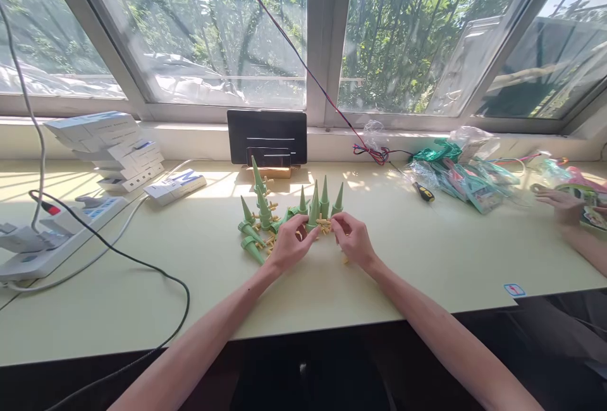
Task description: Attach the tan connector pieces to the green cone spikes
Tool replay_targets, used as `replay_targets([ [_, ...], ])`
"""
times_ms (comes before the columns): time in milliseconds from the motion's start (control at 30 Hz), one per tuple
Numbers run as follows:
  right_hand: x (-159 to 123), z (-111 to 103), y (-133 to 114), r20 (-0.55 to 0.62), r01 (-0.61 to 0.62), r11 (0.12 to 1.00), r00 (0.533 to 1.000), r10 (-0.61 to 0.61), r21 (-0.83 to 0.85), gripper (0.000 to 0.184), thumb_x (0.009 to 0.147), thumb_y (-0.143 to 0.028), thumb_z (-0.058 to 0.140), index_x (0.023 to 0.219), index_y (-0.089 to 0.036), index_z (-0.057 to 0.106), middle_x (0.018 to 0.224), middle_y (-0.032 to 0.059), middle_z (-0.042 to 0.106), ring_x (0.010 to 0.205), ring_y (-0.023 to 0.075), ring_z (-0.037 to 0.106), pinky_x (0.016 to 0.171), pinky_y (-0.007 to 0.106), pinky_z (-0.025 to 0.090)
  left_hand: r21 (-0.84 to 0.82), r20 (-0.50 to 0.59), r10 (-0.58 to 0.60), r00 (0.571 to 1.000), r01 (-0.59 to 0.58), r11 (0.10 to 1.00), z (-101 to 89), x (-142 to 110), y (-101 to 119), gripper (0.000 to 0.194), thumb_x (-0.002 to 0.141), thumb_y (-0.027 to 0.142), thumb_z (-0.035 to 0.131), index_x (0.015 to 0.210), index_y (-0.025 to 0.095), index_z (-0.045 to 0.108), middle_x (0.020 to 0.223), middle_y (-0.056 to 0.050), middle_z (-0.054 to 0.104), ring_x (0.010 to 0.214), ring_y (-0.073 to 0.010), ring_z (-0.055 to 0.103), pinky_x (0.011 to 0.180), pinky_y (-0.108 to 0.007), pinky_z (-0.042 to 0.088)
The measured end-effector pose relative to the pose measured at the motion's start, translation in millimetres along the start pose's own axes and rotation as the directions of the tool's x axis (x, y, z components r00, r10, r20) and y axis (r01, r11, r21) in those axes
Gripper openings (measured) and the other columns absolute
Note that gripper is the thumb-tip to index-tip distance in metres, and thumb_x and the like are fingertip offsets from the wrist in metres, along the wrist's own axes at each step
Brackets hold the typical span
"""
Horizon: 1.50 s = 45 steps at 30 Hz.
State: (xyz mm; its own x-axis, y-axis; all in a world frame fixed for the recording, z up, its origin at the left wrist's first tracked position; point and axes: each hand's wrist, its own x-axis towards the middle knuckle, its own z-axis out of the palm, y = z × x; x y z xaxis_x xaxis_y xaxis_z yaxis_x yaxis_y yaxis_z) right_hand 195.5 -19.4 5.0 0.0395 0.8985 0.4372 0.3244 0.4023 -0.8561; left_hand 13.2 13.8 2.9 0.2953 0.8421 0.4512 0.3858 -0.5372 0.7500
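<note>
My left hand (290,241) is closed around the base of a green cone-shaped plastic spike (313,210), which stands point up. Just to its right, my right hand (353,241) has its thumb and fingertips pinched together beside small yellow peg-like pieces (324,226); what they pinch, if anything, is too small to make out. More green spikes (324,196) stand behind my hands. To the left, other spikes (252,248) lie on their sides or stand upright, with yellow pieces among them. Another yellow piece (346,260) lies under my right wrist.
A dark tablet (267,136) leans on a wooden stand at the back. White boxes (107,145) and a power strip (61,240) with cables occupy the left. A screwdriver (423,192) and plastic packets (474,186) lie right. Another person's hand (562,205) is at the far right.
</note>
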Motion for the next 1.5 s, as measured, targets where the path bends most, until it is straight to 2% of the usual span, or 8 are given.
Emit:
replay_targets([
  [467, 0.3, 1.3, 5.1, 0.04, 0.039, 0.999, 0.998, -0.04, 0.032, 0.021, 0.093, -0.039, 0.059, 0.096, -0.019, 0.061, 0.081, 0.0027, 0.064, 0.054, 0.0121, 0.055, 0.052, 0.026, 0.045, -0.022, 0.066, -0.027, 0.997, 0.028, 0.999, -0.2, -0.8, 2.1, 0.029, 0.089, 0.042, 0.062, 0.097, 0.015, 0.063, 0.08, -0.004, 0.062, 0.066, -0.0139, 0.057, 0.052, -0.023, 0.048],
  [900, -0.3, 3.0, 7.2, 0.049, 0.035, 0.999, 0.998, -0.037, 0.039, 0.023, 0.093, -0.042, 0.06, 0.093, -0.019, 0.065, 0.085, 0.0047, 0.067, 0.056, 0.0132, 0.055, 0.052, 0.028, 0.047, -0.078, 0.079, -0.023, 0.997, 0.029, 0.996, 0.2, -1.6, 1.4, 0.032, 0.087, 0.045, 0.064, 0.099, 0.016, 0.065, 0.081, -0.006, 0.066, 0.068, -0.0176, 0.065, 0.053, -0.025, 0.052],
  [1033, -0.2, 2.9, 6.6, 0.048, 0.03, 0.999, 0.998, -0.032, 0.043, 0.023, 0.092, -0.042, 0.061, 0.092, -0.019, 0.064, 0.083, 0.0045, 0.067, 0.055, 0.013, 0.055, 0.052, 0.028, 0.046, -0.093, 0.099, -0.06, 0.993, 0.069, 0.993, 0.4, -1.3, 1.2, 0.034, 0.088, 0.047, 0.062, 0.1, 0.015, 0.064, 0.083, -0.007, 0.067, 0.07, -0.0189, 0.067, 0.054, -0.026, 0.053],
  [1333, 0.4, 3.7, 3.4, 0.05, 0.023, 0.998, 0.998, -0.025, 0.052, 0.025, 0.092, -0.043, 0.061, 0.091, -0.018, 0.064, 0.08, 0.0038, 0.066, 0.055, 0.0126, 0.054, 0.051, 0.027, 0.046, -0.14, 0.131, -0.101, 0.986, 0.12, 0.983, -0.9, -1.2, 2.5, 0.036, 0.09, 0.049, 0.058, 0.102, 0.015, 0.063, 0.076, -0.003, 0.065, 0.062, -0.0158, 0.064, 0.054, -0.026, 0.053],
  [1500, 0.4, 4.1, 4.4, 0.05, 0.016, 0.998, 0.999, -0.019, 0.058, 0.027, 0.092, -0.046, 0.061, 0.091, -0.019, 0.064, 0.081, 0.0045, 0.066, 0.055, 0.0132, 0.054, 0.051, 0.028, 0.047, -0.18, 0.153, -0.109, 0.982, 0.137, 0.974, -2.8, -0.9, 6.0, 0.035, 0.091, 0.049, 0.057, 0.101, 0.016, 0.063, 0.065, 0.0, 0.061, 0.057, -0.0155, 0.063, 0.046, -0.024, 0.05],
])
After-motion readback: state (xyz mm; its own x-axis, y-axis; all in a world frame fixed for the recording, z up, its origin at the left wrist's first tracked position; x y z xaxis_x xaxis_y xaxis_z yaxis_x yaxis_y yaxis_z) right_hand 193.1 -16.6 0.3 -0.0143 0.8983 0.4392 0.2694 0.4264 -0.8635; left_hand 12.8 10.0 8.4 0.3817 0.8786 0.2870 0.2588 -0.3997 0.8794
